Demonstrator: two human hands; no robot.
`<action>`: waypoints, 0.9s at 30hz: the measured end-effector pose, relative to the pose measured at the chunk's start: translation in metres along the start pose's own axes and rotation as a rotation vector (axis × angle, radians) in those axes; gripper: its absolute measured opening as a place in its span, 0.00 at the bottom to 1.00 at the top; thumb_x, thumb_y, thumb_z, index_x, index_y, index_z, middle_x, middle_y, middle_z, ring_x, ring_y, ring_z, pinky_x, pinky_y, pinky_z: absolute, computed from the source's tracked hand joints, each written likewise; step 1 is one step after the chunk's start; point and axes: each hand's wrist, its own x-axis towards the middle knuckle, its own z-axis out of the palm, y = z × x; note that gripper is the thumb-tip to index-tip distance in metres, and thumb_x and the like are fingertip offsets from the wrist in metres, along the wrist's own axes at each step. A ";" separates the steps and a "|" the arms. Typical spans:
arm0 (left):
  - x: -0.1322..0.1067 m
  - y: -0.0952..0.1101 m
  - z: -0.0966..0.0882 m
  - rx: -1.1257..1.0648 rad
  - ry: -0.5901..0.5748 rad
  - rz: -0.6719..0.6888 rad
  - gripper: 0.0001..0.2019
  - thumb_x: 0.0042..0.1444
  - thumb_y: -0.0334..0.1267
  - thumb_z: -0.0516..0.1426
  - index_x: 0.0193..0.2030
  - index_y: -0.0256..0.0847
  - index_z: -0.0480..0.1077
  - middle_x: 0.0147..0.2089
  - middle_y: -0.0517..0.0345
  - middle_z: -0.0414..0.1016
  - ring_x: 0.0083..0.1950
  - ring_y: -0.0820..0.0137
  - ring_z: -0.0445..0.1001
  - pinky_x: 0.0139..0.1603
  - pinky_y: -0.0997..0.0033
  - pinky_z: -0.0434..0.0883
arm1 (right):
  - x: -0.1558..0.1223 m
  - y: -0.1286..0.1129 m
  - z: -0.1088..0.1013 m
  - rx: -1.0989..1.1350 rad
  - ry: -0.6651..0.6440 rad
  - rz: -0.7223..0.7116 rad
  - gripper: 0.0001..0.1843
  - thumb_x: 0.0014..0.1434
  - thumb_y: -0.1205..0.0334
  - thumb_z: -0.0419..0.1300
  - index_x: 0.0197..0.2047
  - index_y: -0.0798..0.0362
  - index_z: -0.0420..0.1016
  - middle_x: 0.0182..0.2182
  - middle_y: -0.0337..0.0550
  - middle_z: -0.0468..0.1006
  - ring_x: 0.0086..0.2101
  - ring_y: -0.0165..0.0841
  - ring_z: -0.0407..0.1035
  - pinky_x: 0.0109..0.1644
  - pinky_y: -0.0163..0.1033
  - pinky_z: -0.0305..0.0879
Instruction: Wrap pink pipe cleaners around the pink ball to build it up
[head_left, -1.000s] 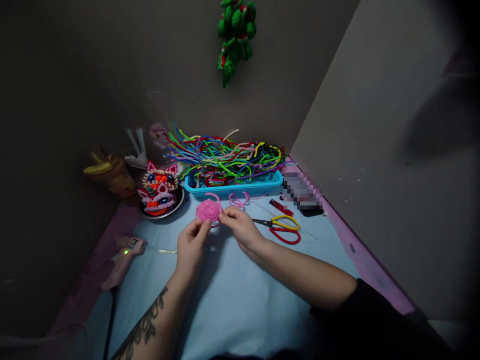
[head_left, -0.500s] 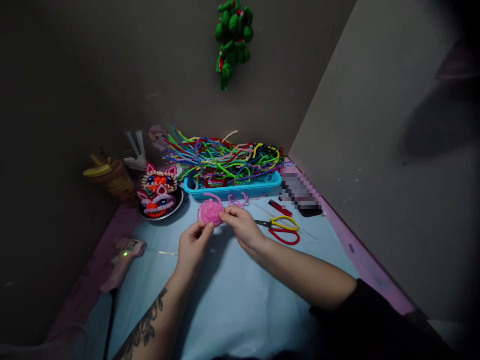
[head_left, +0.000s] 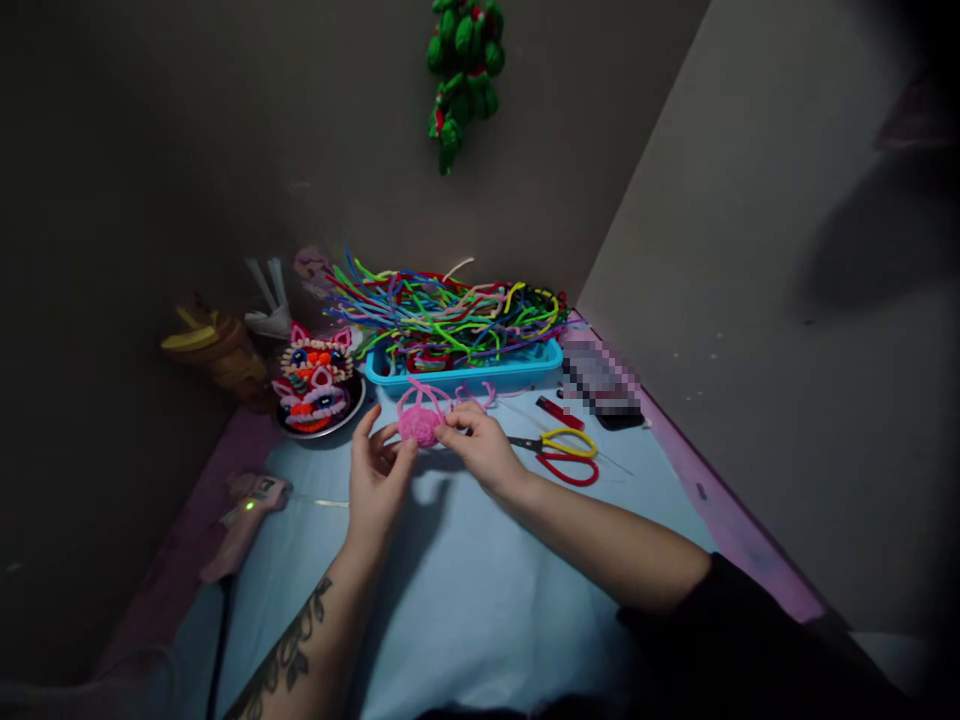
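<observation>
A small pink coil of pipe cleaner (head_left: 418,424), with a loose end looping above it, is held over the light blue table cover (head_left: 465,590). My right hand (head_left: 480,452) pinches its right edge. My left hand (head_left: 376,480) is raised with fingers partly spread, thumb and fingertips touching the coil's left underside. Behind the coil stands a blue tray (head_left: 465,375) heaped with pipe cleaners of many colours.
Scissors (head_left: 559,455) with yellow and red handles and a red lighter (head_left: 556,411) lie to the right. A pipe-cleaner lion head (head_left: 315,385) sits on a plate at the left. A pink glue gun (head_left: 244,510) with a green light lies near the left edge. A green ornament (head_left: 459,70) hangs on the wall.
My left hand has loosened and spread its fingers, shifting under the coil. The coil has turned from face-on to more edge-on. My right hand has stayed pinched on it.
</observation>
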 end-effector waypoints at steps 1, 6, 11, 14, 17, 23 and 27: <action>0.000 0.001 0.001 -0.045 -0.027 -0.021 0.34 0.47 0.40 0.65 0.60 0.45 0.57 0.45 0.54 0.74 0.41 0.71 0.74 0.44 0.70 0.70 | 0.000 0.000 0.000 -0.001 -0.005 0.003 0.09 0.48 0.58 0.65 0.22 0.52 0.73 0.29 0.37 0.64 0.34 0.31 0.61 0.47 0.39 0.56; 0.001 0.002 0.003 -0.187 -0.037 -0.156 0.38 0.43 0.39 0.67 0.61 0.43 0.56 0.44 0.53 0.77 0.41 0.69 0.77 0.46 0.68 0.71 | -0.002 0.002 0.003 -0.005 -0.055 0.057 0.09 0.46 0.56 0.66 0.23 0.52 0.75 0.28 0.37 0.66 0.33 0.31 0.61 0.43 0.38 0.56; 0.002 0.001 0.002 -0.270 -0.041 -0.302 0.39 0.43 0.40 0.67 0.62 0.48 0.55 0.45 0.54 0.76 0.39 0.68 0.77 0.40 0.66 0.74 | 0.000 0.000 0.002 0.061 -0.012 0.086 0.11 0.47 0.56 0.64 0.21 0.52 0.70 0.22 0.35 0.65 0.30 0.30 0.59 0.38 0.36 0.56; 0.002 0.002 0.002 -0.279 -0.042 -0.327 0.38 0.43 0.41 0.67 0.61 0.48 0.55 0.47 0.52 0.76 0.40 0.66 0.77 0.40 0.64 0.74 | 0.002 -0.001 0.000 0.080 -0.017 0.095 0.11 0.47 0.56 0.64 0.21 0.52 0.71 0.21 0.35 0.66 0.29 0.30 0.59 0.36 0.36 0.57; 0.003 0.002 0.002 -0.287 -0.011 -0.341 0.38 0.42 0.41 0.67 0.60 0.46 0.56 0.45 0.51 0.77 0.38 0.68 0.77 0.40 0.66 0.74 | 0.003 -0.001 -0.001 0.072 -0.045 0.094 0.11 0.46 0.56 0.65 0.22 0.53 0.72 0.22 0.36 0.68 0.29 0.30 0.60 0.37 0.36 0.57; 0.003 0.000 0.003 -0.280 -0.035 -0.306 0.39 0.42 0.41 0.67 0.60 0.43 0.57 0.40 0.52 0.77 0.33 0.72 0.76 0.35 0.73 0.71 | 0.003 -0.002 0.001 0.136 -0.056 0.154 0.12 0.43 0.54 0.68 0.24 0.54 0.76 0.24 0.37 0.73 0.29 0.30 0.63 0.38 0.37 0.60; 0.002 -0.002 0.004 -0.240 -0.064 -0.278 0.40 0.43 0.43 0.67 0.62 0.43 0.55 0.41 0.51 0.77 0.35 0.70 0.77 0.37 0.71 0.72 | 0.002 -0.003 0.004 0.242 -0.033 0.217 0.15 0.41 0.52 0.68 0.21 0.54 0.73 0.20 0.34 0.70 0.25 0.27 0.61 0.33 0.35 0.59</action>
